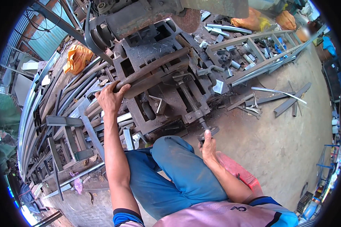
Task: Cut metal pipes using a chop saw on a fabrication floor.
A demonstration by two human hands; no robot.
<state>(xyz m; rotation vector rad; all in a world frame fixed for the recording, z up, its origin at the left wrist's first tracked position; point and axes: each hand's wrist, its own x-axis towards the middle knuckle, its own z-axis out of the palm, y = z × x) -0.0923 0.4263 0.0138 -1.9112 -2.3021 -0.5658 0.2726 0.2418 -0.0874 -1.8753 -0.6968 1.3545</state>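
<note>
My left hand [111,97] is closed round a rusty brown metal pipe [153,67], which lies slantwise across the bed of a cut-off saw [142,117]. Lower right, my right hand [207,146] grips the dark handwheel [215,131] at the near end of the vise screw [188,96], its thumb up. The threaded screw runs from the wheel to the vise jaw [174,73], close beside the pipe. Above the bed hangs the saw's brown cutting disc [186,19], apart from the pipe. A small bent metal piece [161,104] rests on the bed.
Long metal bars and tubes [34,113] are heaped at the left, near an orange sack [78,58]. A metal frame [271,38] at the far right holds many offcuts. Loose strips [291,100] lie on the concrete floor, and something red [238,172] sits beneath my right forearm.
</note>
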